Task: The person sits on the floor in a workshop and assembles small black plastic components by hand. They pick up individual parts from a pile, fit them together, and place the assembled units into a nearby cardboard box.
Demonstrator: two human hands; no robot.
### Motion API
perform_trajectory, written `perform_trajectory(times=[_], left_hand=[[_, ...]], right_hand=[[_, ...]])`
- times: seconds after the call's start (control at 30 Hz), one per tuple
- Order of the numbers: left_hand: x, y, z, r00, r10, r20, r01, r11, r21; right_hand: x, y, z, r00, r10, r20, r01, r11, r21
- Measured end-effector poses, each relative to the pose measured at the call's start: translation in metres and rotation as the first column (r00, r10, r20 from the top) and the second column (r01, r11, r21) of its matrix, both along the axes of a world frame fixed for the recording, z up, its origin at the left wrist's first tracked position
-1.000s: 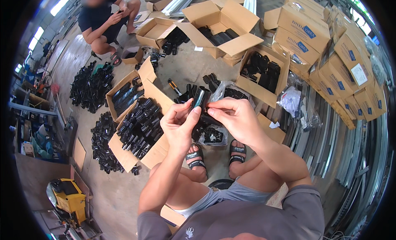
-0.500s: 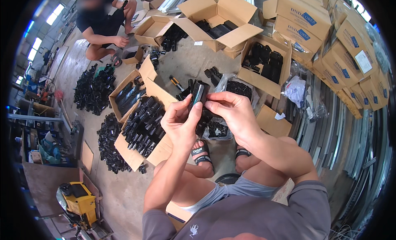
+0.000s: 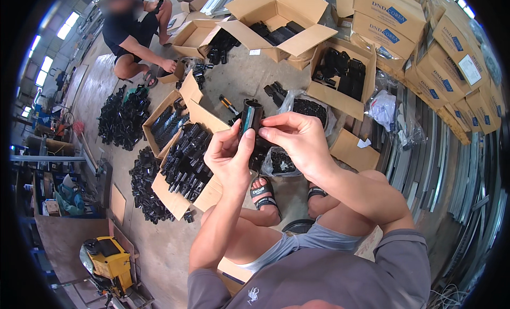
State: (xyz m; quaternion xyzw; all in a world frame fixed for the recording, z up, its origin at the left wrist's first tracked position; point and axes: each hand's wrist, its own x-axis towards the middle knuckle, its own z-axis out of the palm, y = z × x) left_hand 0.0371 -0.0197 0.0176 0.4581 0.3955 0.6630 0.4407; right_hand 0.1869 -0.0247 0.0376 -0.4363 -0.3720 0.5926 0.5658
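Note:
A glossy black tube-shaped part (image 3: 251,115), its hollow end facing up, stands between my hands. My left hand (image 3: 229,152) is closed round its left side, thumb along the front. On its right side, the thumb and forefinger of my right hand (image 3: 295,141) pinch together against the part; whether a small piece sits between those fingertips is hidden. Beyond and below my hands lie plastic bags of small black pieces (image 3: 309,109). Left of my hands, an open cardboard box (image 3: 175,200) holds rows of similar black parts (image 3: 188,160).
Loose heaps of black parts (image 3: 123,116) lie on the floor at left. More open boxes (image 3: 345,99) stand beyond my hands. A person (image 3: 133,38) squats at the far left. Stacked cartons (image 3: 388,22) and long metal profiles (image 3: 425,181) fill the right. A yellow machine (image 3: 112,261) stands lower left.
The black tube has shifted slightly left and turned more upright, both hands still on it. The other person's hand has moved right and down toward a small box.

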Motion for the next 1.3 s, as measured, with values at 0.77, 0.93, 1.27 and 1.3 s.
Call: perform_trajectory(times=[0.77,0.93,1.27,1.3], left_hand=[[0.002,-0.001,-0.001,0.999,0.01,-0.031,-0.01,0.999,0.032],[0.005,-0.003,-0.001,1.0,0.001,0.0,-0.001,0.999,0.039],[0.003,-0.004,0.001,0.999,0.032,0.011,-0.032,0.998,0.047],[0.003,-0.004,0.001,0.999,0.029,0.015,-0.03,0.998,0.053]], right_hand=[[0.002,0.0,0.009,0.998,0.068,0.015,-0.066,0.991,-0.118],[-0.008,-0.003,-0.004,0.985,0.0,0.173,-0.01,0.998,0.056],[-0.012,-0.01,-0.006,0.974,-0.005,0.224,-0.04,0.98,0.195],[-0.011,-0.008,-0.008,0.979,0.01,0.202,-0.048,0.982,0.183]])
